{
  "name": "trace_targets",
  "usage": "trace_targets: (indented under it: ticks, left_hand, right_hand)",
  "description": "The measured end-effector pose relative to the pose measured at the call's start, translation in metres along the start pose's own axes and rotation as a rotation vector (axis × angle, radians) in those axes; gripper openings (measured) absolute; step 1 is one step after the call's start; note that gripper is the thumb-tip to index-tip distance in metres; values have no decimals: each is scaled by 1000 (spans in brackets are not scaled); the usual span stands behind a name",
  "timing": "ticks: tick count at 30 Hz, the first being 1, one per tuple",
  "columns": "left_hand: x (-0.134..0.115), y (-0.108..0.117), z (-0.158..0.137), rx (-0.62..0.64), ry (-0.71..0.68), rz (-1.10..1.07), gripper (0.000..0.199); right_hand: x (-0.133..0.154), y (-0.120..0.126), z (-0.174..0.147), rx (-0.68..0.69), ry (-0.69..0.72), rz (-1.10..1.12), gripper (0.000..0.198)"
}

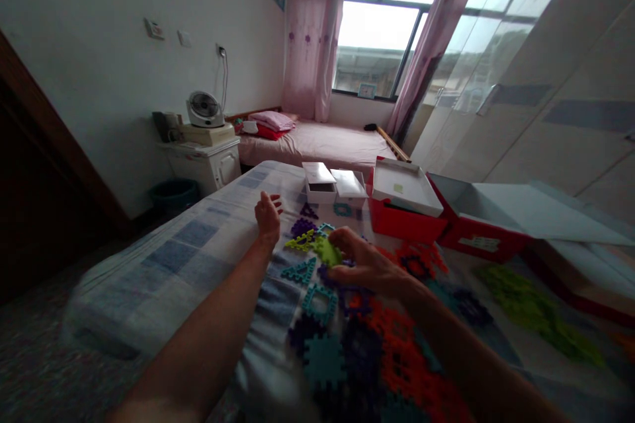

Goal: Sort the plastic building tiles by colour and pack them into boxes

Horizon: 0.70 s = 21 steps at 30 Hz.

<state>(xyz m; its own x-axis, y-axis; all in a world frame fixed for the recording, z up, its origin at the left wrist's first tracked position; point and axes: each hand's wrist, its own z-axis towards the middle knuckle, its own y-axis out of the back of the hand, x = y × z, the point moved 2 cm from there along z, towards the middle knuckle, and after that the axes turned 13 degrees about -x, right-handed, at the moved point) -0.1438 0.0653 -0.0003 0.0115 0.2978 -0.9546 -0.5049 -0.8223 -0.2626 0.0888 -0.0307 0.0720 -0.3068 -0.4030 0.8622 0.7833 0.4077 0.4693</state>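
Note:
My right hand [364, 263] has its thumb and fingers closed on a lime-green interlocking piece [326, 251] with a notched edge, just over the spread of pieces. My left hand [268, 215] is raised at the left of the spread, fingers loosely bent and apart, holding nothing. Close to the held piece are a yellow-green triangular piece [300, 240], a teal triangular piece [301, 271] and a teal square frame [319, 303]. A solid teal square [324, 360] lies nearer to me. Orange pieces [399, 337] and purple ones are partly hidden by my right forearm.
A checked cloth [198, 258] covers the table. At its far side stand two small white boxes [320, 193] and a red box [401, 221] with a white tray on top. A larger open red box [483, 238] and a lime-green pile [538, 310] are on the right.

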Motion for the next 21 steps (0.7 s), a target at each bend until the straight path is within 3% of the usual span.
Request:
trace_targets:
  ticks: [2,4,9,12,16,21]
  left_hand:
    - [0,0,0,11,-2,13,62]
    - [-1,-1,-1,19,2,26,60]
    - [-4,0,-4,65,8,59,54]
    - [-5,0,-4,76,6,71,52]
    - [-5,-1,-2,65,18,85,47]
    - [-2,-2,0,71,14,96,43]
  right_hand:
    - [-10,39,-17,-48,-109,133,38]
    - [-25,81,-42,-176,-176,117,40]
    - [-70,179,-117,-608,-342,-230,49]
    - [-92,223,-151,-756,-382,-413,51]
    - [-109,260,-174,-813,-428,-684,55]
    - [-120,274,-174,-765,-437,-735,55]
